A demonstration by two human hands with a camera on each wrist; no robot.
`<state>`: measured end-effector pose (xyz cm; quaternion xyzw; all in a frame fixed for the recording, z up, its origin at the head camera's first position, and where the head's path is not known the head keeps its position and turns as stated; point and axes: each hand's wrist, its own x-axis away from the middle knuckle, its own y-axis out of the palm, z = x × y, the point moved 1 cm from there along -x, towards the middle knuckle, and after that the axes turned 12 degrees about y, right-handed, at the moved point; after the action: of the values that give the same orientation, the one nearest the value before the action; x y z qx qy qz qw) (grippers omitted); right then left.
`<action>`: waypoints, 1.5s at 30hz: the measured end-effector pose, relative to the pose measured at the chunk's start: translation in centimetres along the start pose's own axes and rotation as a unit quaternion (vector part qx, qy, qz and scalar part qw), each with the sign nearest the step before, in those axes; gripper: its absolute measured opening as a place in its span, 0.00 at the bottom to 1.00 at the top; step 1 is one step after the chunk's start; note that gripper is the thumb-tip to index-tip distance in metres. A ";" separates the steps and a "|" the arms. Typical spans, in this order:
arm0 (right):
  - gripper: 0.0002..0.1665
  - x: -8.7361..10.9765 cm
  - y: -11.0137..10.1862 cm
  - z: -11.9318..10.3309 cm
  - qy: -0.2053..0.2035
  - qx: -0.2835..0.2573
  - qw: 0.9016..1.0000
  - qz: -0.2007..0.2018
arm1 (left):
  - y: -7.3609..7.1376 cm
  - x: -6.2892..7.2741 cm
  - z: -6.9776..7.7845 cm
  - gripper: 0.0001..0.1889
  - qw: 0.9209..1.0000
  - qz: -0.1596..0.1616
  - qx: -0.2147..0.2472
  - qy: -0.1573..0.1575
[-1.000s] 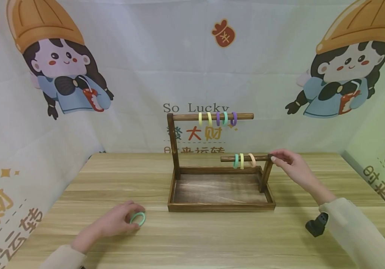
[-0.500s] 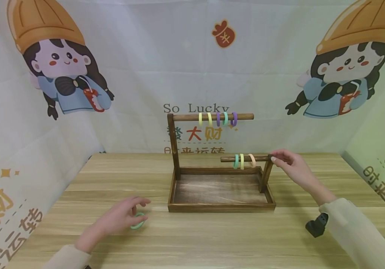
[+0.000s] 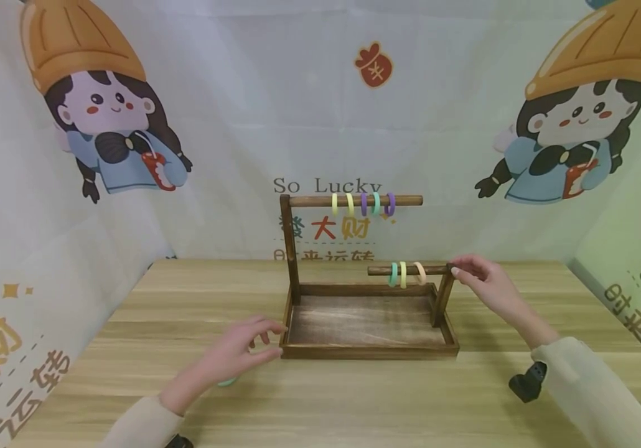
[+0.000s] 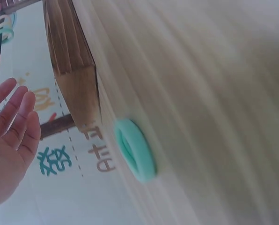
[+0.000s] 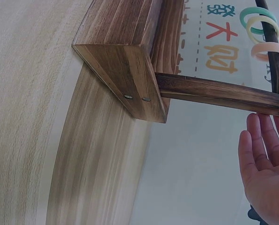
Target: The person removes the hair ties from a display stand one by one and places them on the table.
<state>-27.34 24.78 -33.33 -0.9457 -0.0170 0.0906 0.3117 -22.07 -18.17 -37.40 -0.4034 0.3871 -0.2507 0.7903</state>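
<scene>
A dark wooden stand (image 3: 369,353) has a shallow tray base and two horizontal bars. On its upper bar hang several yellow, purple and green rings; a green, a yellow and a peach ring are on the lower bar (image 3: 379,271). My left hand (image 3: 242,350) is held out empty beside the tray's front-left corner, fingers loosely extended. A mint-green ring (image 4: 135,150) lies on the table under that hand, mostly hidden in the head view. With thumb and fingertips, my right hand (image 3: 491,292) pinches the top of the short right post (image 3: 442,302).
The wood-grain table (image 3: 365,404) reaches back to a printed cloth backdrop (image 3: 231,124). A black device (image 3: 528,382) hangs below the right sleeve. The stand's upper bar (image 3: 407,201) projects rightward from the tall left post (image 3: 289,249) with a free end.
My left hand has let go of the mint-green ring, leaving it on the table, and moved right and forward to the tray's corner. The right hand stays at the post; the head view tilts slightly.
</scene>
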 end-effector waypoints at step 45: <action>0.22 0.1 0.0 0.0 -0.005 -0.001 1.000 0.002 | 2.6 -11.6 0.1 0.30 0.988 0.028 0.152 -0.027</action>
<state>-27.29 24.76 -33.39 -0.9456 -0.0164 0.0962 0.3104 -28.44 -8.51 -34.79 -0.2745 0.3340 -0.2733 0.8593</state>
